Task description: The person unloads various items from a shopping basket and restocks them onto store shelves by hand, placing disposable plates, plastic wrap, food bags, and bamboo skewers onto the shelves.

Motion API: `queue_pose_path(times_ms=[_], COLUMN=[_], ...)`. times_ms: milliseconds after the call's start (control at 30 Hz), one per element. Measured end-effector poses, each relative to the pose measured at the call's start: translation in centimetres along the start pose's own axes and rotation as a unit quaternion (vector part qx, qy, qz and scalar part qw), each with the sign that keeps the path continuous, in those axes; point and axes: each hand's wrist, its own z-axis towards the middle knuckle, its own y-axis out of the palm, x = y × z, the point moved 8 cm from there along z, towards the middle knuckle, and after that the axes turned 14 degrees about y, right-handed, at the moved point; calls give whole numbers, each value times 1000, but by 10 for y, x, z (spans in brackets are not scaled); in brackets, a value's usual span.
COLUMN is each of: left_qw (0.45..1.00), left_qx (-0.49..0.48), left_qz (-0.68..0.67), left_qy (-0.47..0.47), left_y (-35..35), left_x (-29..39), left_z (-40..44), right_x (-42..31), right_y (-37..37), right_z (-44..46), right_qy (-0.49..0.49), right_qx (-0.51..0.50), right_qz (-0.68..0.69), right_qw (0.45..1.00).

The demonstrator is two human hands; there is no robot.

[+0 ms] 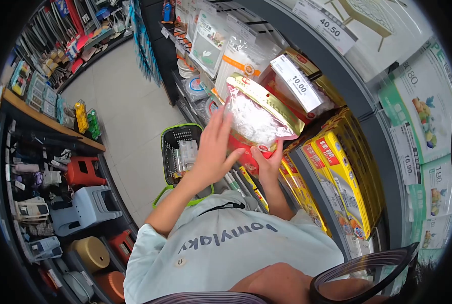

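In the head view a plastic bag pack [261, 114] with a gold top band, a shiny clear window and a red lower part is tilted in front of me. What it contains looks whitish, but glare hides the detail. My right hand [269, 164] grips its lower edge, thumb on the front. My left hand [213, 149] lies along the pack's left side with the fingers stretched out and the thumb apart, its fingertips at the edge. Just beyond the pack, a price tag reading 10.00 [296, 83] hangs before similar red and gold packs [319, 96].
A black shopping basket [167, 152] with a green rim, some packs inside, stands on the tiled floor [124, 147]. Yellow boxes [340, 177] fill the shelf at right. Plastic stools [86, 207] sit on the left shelves. White packs [211, 43] hang ahead.
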Motion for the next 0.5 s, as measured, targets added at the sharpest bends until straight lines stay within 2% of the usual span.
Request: queue_pose_path(times_ms=[67, 133, 200, 367, 433, 500], left_qw=[998, 993, 992, 990, 988, 986], left_qx=[-28, -52, 1, 44, 57, 82], left_qz=[28, 60, 57, 0, -8, -14], left_qy=[42, 86, 109, 134, 146, 146], left_y=[10, 22, 22, 29, 31, 32], left_x=[12, 21, 26, 38, 39, 34], left_z=[23, 43, 60, 90, 96, 99], right_x=[6, 2, -5, 7, -7, -10], right_y=[-13, -19, -19, -27, -23, -18], right_z=[2, 3, 8, 17, 17, 21], right_qy=[-14, -69, -57, -19, -124, -119], right_qx=[20, 40, 53, 69, 66, 54], right_qz=[-32, -50, -50, 13, -70, -59], right_qw=[999, 996, 996, 997, 988, 990])
